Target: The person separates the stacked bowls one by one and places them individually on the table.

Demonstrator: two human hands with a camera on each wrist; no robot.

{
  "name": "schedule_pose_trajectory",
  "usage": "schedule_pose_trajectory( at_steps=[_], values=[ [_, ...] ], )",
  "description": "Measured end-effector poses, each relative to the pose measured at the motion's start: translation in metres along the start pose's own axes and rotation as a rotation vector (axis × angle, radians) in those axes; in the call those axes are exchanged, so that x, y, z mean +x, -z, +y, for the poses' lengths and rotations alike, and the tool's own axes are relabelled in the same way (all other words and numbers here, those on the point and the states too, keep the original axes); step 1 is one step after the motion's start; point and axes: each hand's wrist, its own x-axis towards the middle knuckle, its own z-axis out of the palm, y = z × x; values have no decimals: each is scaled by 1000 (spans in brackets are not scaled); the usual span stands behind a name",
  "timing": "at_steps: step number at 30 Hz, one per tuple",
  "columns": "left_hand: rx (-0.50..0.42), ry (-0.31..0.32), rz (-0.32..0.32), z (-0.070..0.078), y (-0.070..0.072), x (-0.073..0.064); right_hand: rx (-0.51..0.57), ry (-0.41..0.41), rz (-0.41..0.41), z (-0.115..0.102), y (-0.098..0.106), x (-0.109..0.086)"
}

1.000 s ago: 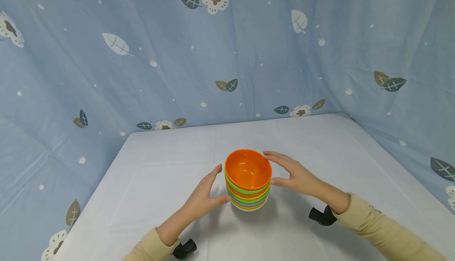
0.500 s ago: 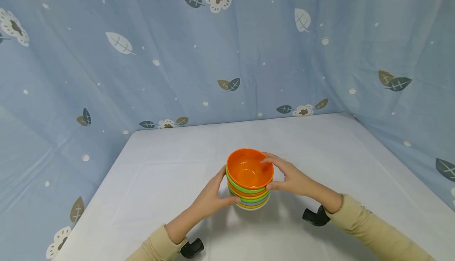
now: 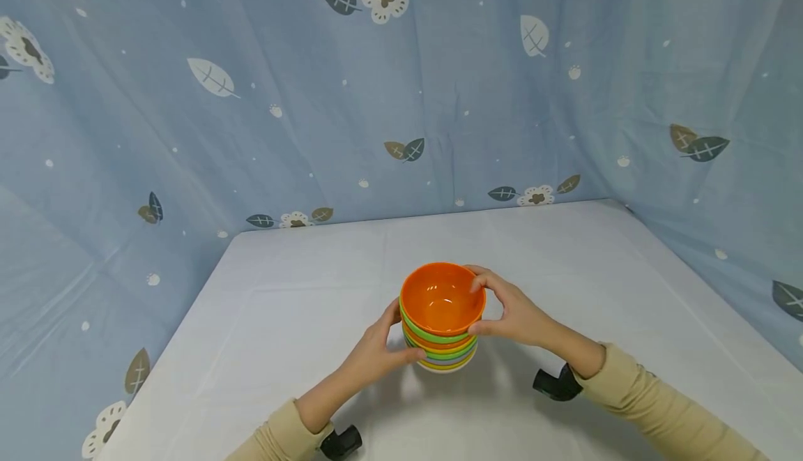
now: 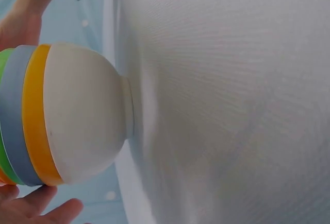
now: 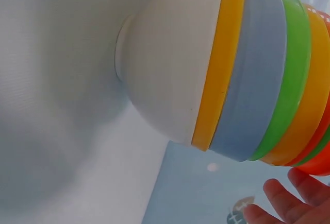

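A stack of several nested bowls stands on the white-covered table, with an orange bowl (image 3: 439, 304) on top. Below it show green, orange, yellow and grey-blue rims, down to a white bowl (image 4: 85, 113) at the bottom. My left hand (image 3: 376, 353) holds the stack's left side, its thumb at the front and fingers round the back. At the right, my right hand (image 3: 517, 314) pinches the top orange bowl's rim, a fingertip reaching inside and the thumb outside. In the right wrist view, its other fingers (image 5: 289, 201) spread beside the upper bowls.
White cloth covers the table (image 3: 301, 286). A blue curtain (image 3: 301, 98) with leaf and flower prints hangs behind and at the sides. Black wrist mounts (image 3: 557, 384) sit under both sleeves.
Both hands have closed in on the stack from its sides. The right fingers have gone over the orange bowl's rim, and the left hand has come against the stack's side.
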Motion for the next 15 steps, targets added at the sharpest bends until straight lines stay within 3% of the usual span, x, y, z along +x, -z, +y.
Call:
schedule_pose_trajectory(
  at_steps=[8, 15],
  values=[
    [-52, 37, 66, -2, 0, -3, -5, 6, 46, -3, 2, 1],
    [-103, 50, 70, -4, -1, -4, -37, -4, 75, -8, 8, 2]
  ],
)
